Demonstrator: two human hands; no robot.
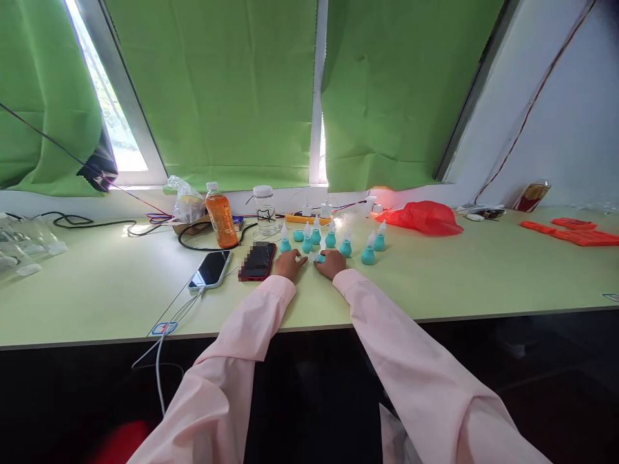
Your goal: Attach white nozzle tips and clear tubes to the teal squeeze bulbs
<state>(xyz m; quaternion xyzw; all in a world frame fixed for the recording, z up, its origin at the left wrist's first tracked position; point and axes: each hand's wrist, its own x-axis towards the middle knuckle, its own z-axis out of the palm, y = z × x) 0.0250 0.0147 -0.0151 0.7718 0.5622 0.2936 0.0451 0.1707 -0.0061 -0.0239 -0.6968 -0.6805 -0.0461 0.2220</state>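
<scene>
Several small teal squeeze bulbs with pointed clear nozzles, like nasal aspirators, stand upright on the table, among them one teal bulb (368, 256) right of my hands. A bare teal bulb (298, 236) without a visible nozzle sits behind my left hand. My right hand (331, 263) is closed around another teal bulb (320, 258), mostly hidden by the fingers. A small clear piece (313, 256) shows in the gap between both hands. My left hand (289, 265) rests low on the table with its fingers drawn together near that piece; what they hold is too small to make out.
Left of my hands lie a dark phone (258, 261) and a white phone (210, 269) with a cable over the table edge. Behind stand an orange drink bottle (221, 216) and a clear jar (265, 211). A red plastic bag (420, 218) lies at the back right.
</scene>
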